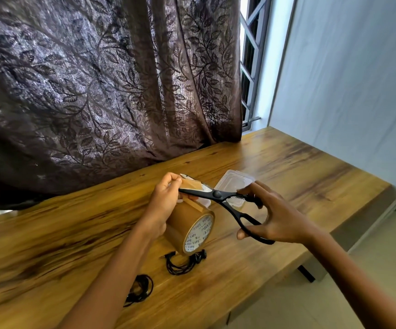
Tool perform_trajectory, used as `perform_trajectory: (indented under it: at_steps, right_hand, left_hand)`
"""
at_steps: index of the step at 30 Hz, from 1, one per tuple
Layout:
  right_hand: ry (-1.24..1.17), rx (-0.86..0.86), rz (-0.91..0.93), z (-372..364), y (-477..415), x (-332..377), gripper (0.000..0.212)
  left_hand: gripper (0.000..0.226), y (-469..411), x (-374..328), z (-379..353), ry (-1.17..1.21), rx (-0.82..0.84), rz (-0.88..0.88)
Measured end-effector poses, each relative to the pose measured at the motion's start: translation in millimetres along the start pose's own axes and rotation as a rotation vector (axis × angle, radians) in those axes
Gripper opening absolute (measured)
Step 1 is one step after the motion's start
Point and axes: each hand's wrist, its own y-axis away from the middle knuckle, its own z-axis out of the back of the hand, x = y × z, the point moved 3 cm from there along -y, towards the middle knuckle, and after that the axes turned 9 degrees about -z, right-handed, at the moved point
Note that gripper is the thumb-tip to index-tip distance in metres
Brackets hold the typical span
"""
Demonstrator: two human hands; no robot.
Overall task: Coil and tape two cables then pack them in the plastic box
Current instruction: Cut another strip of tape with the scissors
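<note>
L hand (pixel 166 205) grip pinching tape strip (pixel 192 185), R hand (pixel 280 214) grip round scissors (pixel 216 193), blades at strip

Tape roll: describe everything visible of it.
The tape roll is wide, glossy brown packing tape. Its white end face, printed with dark lettering including "TAPE", is turned toward the camera and to the right. It sits tilted beneath the left hand, which pinches a strip pulled up from it. The scissors, held by the right hand, have their blades either side of that strip. Whether the roll rests on the table or hangs is unclear.
</note>
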Motion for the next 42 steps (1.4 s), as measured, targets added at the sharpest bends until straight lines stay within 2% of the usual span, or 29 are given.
perform_trajectory:
  at_steps: [4,7,12,18,22,28,34,36,42]
  right_hand:
    - [0.033,-0.014,0.013,-1.5,0.8,-5.0,0.078]
    - [0.201,-0.076,0.027,-1.6,1.9,-2.7,0.074]
    - [0.330,-0.153,0.055,-1.9,9.5,0.7,0.070]
    - [0.116,-0.264,-0.162,-3.3,22.1,-27.6,0.069]
    - [0.017,-0.428,-0.371,-26.4,24.7,-54.6,0.039]
    - [0.075,-0.485,-0.607,-64.4,43.3,-97.7,0.012]
    - [0.165,-0.454,-0.761,-83.8,54.6,-109.4,0.014]
    - [0.256,-0.452,-0.740,-84.8,54.9,-103.9,0.016]
    - [0.257,-0.402,-0.706,-92.2,56.5,-107.3,0.024]
  left_hand:
    - [0.026,-1.1,3.7,0.2,0.041,-0.004,0.042]
    - [0.028,-2.4,6.9,-2.2,0.033,-0.026,0.048]
    - [0.029,-7.7,8.4,10.9,0.035,-0.178,0.036]
    - [0.023,-8.2,8.8,27.0,0.025,-0.236,0.021]
    - [0.021,-4.5,8.8,25.0,0.004,-0.245,0.024]
    - [0.017,-1.7,15.3,20.7,0.057,-0.256,0.058]
    - [0.016,6.2,17.9,13.3,0.078,-0.201,0.100]
    - [0.016,7.6,19.0,10.1,0.085,-0.198,0.106]
    - [0.021,11.9,18.4,-0.5,0.132,-0.181,0.134]
